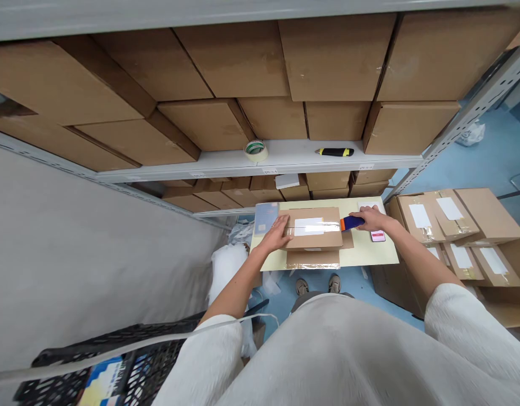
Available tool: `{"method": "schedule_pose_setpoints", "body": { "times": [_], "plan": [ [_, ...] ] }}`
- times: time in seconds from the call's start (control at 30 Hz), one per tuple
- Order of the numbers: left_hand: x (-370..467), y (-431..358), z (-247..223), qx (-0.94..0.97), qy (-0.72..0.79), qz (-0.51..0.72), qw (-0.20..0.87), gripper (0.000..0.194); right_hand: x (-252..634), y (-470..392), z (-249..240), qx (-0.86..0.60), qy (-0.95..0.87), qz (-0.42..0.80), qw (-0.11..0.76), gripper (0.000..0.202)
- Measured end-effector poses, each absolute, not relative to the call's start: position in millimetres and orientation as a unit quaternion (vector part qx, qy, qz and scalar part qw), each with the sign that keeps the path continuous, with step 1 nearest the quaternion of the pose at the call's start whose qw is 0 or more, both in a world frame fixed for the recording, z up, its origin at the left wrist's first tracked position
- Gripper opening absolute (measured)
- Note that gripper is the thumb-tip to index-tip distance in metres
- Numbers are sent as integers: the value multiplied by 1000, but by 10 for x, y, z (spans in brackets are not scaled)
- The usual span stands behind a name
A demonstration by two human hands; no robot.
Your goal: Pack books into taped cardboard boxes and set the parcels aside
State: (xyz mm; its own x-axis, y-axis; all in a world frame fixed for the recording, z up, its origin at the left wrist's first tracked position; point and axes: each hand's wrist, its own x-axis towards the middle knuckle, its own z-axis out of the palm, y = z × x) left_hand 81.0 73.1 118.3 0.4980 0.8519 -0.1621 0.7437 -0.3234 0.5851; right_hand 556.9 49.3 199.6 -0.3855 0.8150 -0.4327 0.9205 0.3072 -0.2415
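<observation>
A taped cardboard box (312,243) with a white label (309,226) on top lies on a pale yellow board (365,256). My left hand (277,234) rests on the box's left end, its fingers stretched over the edge of the top. At the opposite end, my right hand (372,217) is closed around a dark blue tool with an orange tip (351,223). That tip meets the right end of the box, at the tape line; the tool's exact kind is unclear. Flat brown cardboard (312,260) shows under the box. Beside my right hand lies a phone (378,236) with a lit screen.
Brown cartons (336,56) fill the shelves ahead. On the shelf edge (293,153) sit a tape roll (256,150) and a black-yellow utility knife (336,152). A large carton (397,276) of labelled boxes stands right. A black crate (145,361) and white cable (158,340) are lower left.
</observation>
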Motion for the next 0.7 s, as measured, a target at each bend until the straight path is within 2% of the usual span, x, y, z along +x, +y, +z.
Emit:
{"method": "schedule_pose_setpoints", "body": {
  "times": [0.23,0.43,0.6,0.7],
  "plan": [
    [823,716,1194,806,492,92,315,98,5427,632,2120,544,790,-240,154,68],
    [821,726,1207,806,489,87,323,99,5343,631,2119,535,804,-202,164,59],
    [843,740,1173,804,492,93,322,102,5166,416,1847,495,827,-179,200,54],
    [848,736,1184,798,499,86,325,104,5199,245,1594,544,791,-196,200,57]
  ]
}}
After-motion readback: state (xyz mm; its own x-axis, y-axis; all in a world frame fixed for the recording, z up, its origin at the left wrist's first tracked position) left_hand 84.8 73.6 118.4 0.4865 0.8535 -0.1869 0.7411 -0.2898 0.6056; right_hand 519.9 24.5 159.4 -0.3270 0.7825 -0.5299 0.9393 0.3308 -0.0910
